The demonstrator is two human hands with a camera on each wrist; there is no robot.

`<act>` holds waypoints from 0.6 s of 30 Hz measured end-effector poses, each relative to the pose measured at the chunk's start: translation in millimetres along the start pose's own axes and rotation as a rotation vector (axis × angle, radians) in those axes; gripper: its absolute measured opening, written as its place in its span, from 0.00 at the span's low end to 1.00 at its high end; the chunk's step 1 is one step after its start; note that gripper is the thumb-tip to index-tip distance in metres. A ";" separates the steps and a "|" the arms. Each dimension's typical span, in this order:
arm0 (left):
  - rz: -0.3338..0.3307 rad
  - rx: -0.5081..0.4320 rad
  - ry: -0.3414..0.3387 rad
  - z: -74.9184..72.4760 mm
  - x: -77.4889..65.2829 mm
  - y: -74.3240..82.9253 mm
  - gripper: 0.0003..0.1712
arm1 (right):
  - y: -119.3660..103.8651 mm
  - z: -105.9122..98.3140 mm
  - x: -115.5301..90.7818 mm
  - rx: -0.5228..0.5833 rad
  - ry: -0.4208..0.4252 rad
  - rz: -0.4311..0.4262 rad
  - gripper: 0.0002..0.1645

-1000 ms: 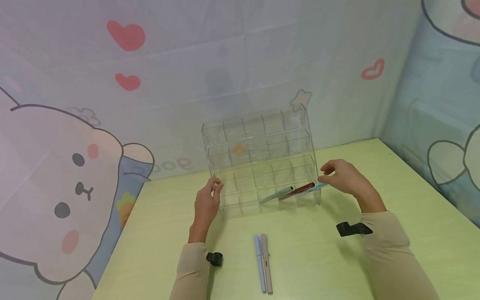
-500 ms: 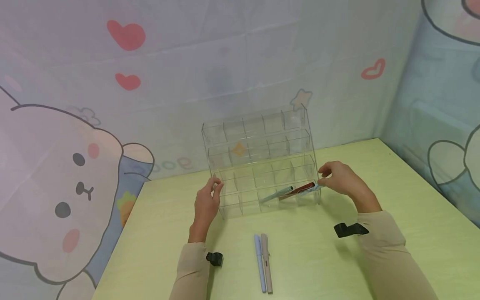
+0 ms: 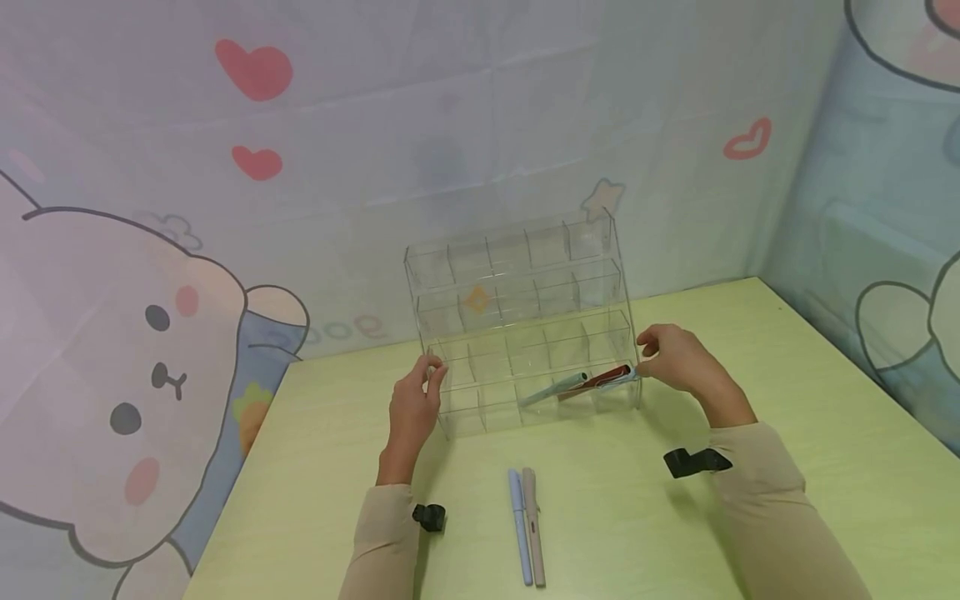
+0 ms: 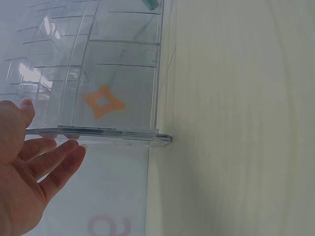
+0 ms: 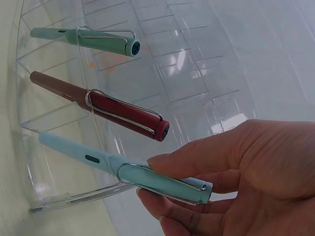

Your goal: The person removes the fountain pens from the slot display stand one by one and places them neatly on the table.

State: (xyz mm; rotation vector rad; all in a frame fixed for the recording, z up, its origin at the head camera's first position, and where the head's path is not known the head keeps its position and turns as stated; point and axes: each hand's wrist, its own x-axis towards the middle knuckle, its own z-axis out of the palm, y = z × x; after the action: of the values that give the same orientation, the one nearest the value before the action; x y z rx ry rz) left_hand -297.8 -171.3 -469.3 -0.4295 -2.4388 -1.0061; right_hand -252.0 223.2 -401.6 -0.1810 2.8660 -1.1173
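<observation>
A clear tiered pen rack (image 3: 491,354) with divided compartments stands on the table. My left hand (image 3: 415,404) holds its left side panel, with the thumb on the inner face and the fingers (image 4: 64,160) on the outer one. At the right end, my right hand (image 3: 678,358) pinches a light blue pen (image 5: 157,182) near its clipped cap. That pen slants, its barrel in the rightmost bottom compartment. Beside it a dark red pen (image 5: 106,108) and a green pen (image 5: 88,40) lean in neighbouring bottom compartments, caps up and tilted right.
A periwinkle pen (image 3: 520,525) and a beige pen (image 3: 533,525) lie side by side on the yellow-green table (image 3: 315,500), in front of the rack. Behind the rack hangs a printed cloth backdrop (image 3: 360,167).
My right hand has shifted slightly left, bringing the light blue pen further into the rack's right end. The left hand and the other pens stay put.
</observation>
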 end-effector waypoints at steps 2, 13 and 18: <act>-0.001 0.001 -0.001 0.2 0.3 -0.4 0.10 | -0.9 0.5 -0.1 -0.001 0.009 0.005 0.30; -0.009 0.004 -0.012 0.1 0.4 -0.1 0.10 | -3.0 -2.7 -3.4 0.038 0.096 0.023 0.32; -0.004 0.006 -0.009 -0.1 0.9 0.3 0.10 | -5.4 -5.5 -4.6 0.072 0.144 0.020 0.31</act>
State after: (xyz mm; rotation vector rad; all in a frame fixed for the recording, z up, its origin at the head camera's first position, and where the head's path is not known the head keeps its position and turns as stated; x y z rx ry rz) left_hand -298.4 -171.1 -468.6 -0.4288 -2.4514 -0.9997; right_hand -247.5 223.5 -393.9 -0.0712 2.9377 -1.2771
